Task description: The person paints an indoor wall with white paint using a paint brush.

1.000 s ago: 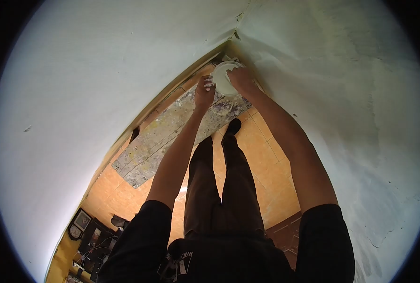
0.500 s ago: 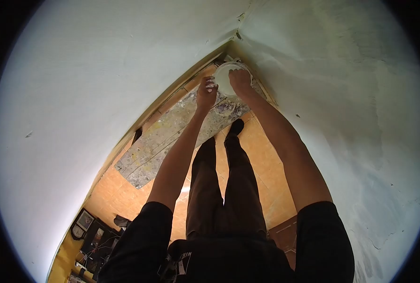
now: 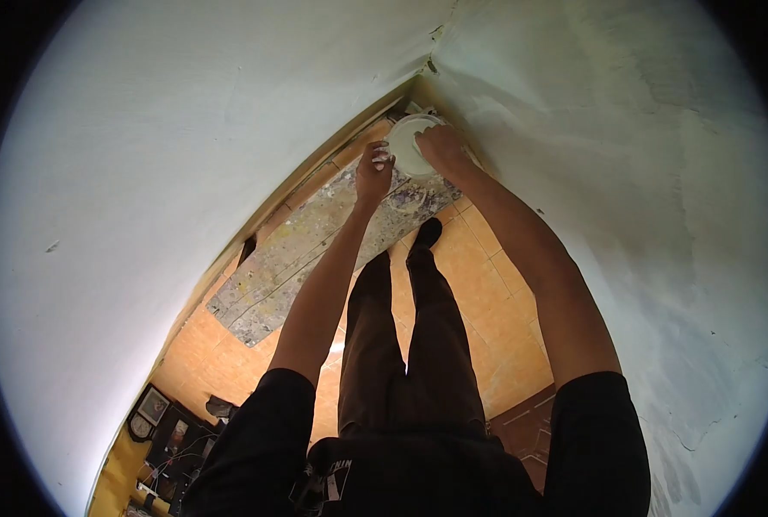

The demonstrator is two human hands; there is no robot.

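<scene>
A round whitish tub [image 3: 408, 157] with pale contents stands in the corner, at the far end of a paint-spattered board. My left hand [image 3: 374, 172] is at the tub's left rim, its fingers curled and smeared with white; it seems to grip the rim. Over the right side of the tub is my right hand [image 3: 441, 148], fingers closed and bent down toward the pale contents. Whatever those fingers hold is too small to make out.
Pale walls rise on the left [image 3: 160, 146] and right [image 3: 625, 189], meeting beyond the tub. The spattered board [image 3: 289, 258] lies above orange floor tiles [image 3: 487, 302]. Dark equipment with cables [image 3: 177, 439] and a framed picture [image 3: 153, 403] are at lower left.
My right forearm has swung slightly outward to the right, with its hand still over the tub. The tub and my left hand appear slightly further left in view.
</scene>
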